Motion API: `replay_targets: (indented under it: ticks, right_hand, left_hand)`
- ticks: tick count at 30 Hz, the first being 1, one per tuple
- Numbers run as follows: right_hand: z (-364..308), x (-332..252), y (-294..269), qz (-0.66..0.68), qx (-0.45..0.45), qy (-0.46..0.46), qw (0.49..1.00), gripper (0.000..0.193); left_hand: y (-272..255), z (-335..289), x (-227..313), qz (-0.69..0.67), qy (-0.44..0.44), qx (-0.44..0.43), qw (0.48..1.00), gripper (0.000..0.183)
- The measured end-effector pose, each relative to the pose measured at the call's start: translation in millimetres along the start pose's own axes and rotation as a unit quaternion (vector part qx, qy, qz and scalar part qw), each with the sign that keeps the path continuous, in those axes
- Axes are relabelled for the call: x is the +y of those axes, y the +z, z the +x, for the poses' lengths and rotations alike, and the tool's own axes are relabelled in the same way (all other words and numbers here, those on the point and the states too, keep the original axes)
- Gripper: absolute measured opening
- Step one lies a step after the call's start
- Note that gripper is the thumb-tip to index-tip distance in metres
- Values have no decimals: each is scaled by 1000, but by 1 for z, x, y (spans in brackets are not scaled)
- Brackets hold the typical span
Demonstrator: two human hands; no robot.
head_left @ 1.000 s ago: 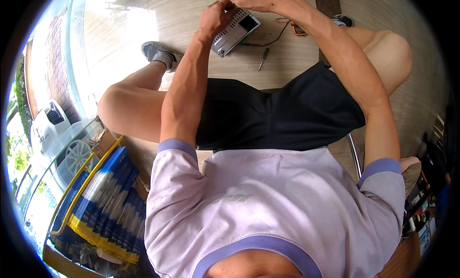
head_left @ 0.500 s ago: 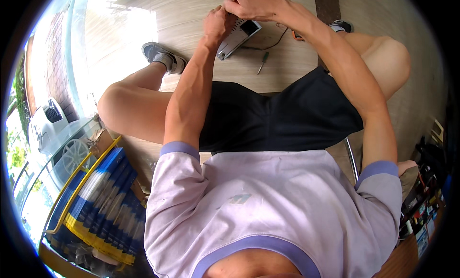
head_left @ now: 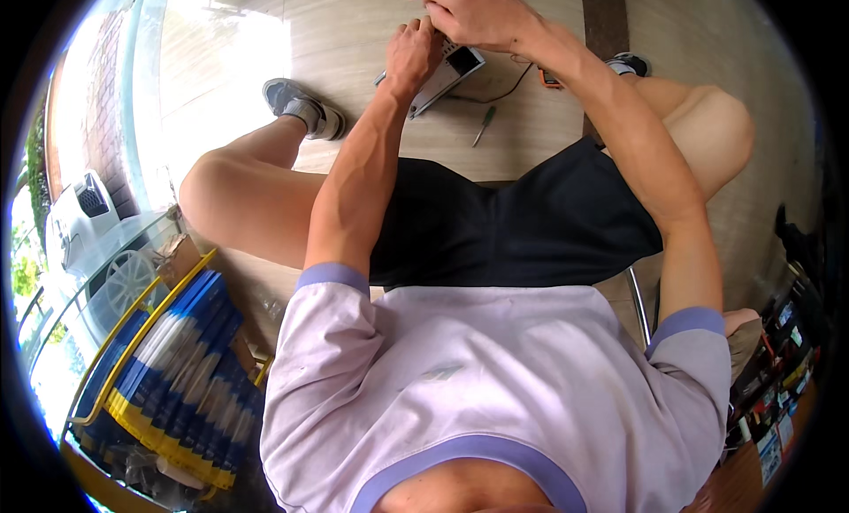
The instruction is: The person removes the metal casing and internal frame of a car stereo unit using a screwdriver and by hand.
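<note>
Over the floor between my feet, a silver metal box with slots (head_left: pixel 433 92) and a black patch lies tilted. My left hand (head_left: pixel 414 53) is at its upper left side, fingers curled closed against it. Just above and to the right, my right hand (head_left: pixel 482 16) arches over the far end, its fingers bent together close to the left fingertips. What sits between the fingertips is hidden by the hands. A screwdriver with a green handle (head_left: pixel 488 117) lies on the floor nearer to me.
A dark cable (head_left: pixel 508 92) runs from the box toward an orange-edged device (head_left: pixel 550 80) by my right foot. To the left stands a yellow-framed rack (head_left: pixel 113 376) of blue and yellow packages. Cluttered goods (head_left: pixel 783 407) fill the far right.
Both hands have shifted slightly to the right and nearer, still close together over the box. The view has moved a little too.
</note>
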State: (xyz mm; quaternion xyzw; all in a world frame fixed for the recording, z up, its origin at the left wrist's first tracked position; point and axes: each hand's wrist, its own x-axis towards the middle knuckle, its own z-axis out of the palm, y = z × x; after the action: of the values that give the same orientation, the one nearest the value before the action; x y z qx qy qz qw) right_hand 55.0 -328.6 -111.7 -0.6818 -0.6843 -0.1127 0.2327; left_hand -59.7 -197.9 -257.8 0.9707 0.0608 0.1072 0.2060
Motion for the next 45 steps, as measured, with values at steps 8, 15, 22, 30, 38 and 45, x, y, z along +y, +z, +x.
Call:
replay_targets:
  ticks: [8,15,22,30,38,45]
  right_hand:
    - [0,-1,-4,-53,-29,-23,998,28]
    - [-9,-3,-6,-59,-23,-23,998,15]
    - [2,-7,-6,15,-18,72,997,12]
    - [-12,-24,-9,94,8,133,987,21]
    - [-19,-15,-12,101,2,139,985,29]
    - [-19,-22,-11,103,-15,165,981,28]
  left_hand:
    - [-2,-3,6,-6,-17,0,1000,17]
    - [13,1,-7,-20,57,27,998,20]
    - [21,9,-20,31,27,-65,997,37]
    - [2,-10,7,4,34,22,999,21]
    - [13,0,0,31,31,2,999,24]
    - [20,-4,-8,-3,51,13,999,23]
